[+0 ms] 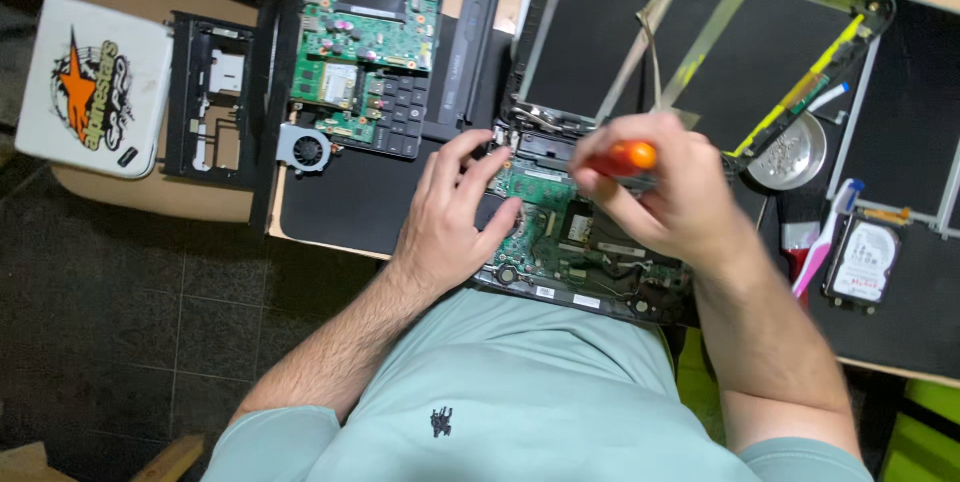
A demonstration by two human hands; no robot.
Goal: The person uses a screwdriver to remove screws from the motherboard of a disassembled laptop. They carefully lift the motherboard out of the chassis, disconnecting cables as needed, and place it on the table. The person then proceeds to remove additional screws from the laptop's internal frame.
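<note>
So the whole desk is basically covered in laptop guts right now, and I'm going big to small here. Up top right the stripped display lid is lying open with flat ribbon cables and yellow strips running across it, and to the left of it a second green motherboard is sitting on a black keyboard, with a little round cooling fan hanging off its lower corner. Far left there's a white case with an orange star parked on a stool, and next to that an empty black plastic frame. The actual work is happening dead center: the opened laptop base is lying at the near edge of the desk, right against the person's stomach, board exposed. The left hand is pressing flat on the left side of that board, fingers spread and touching it, not gripping anything, just bracing. The right hand is clenched around an orange-handled screwdriver, handle pointing left; I can't see the tip at all since the hand is covering it. Looks to me like the screw-removal stage on the board, maybe midway through teardown. Next move probably calls for keeping the driver square and the base pinned so nothing slips. Smaller bits on the right: a round metal dish, a hard drive, and a white-and-pink toothbrush.
</note>
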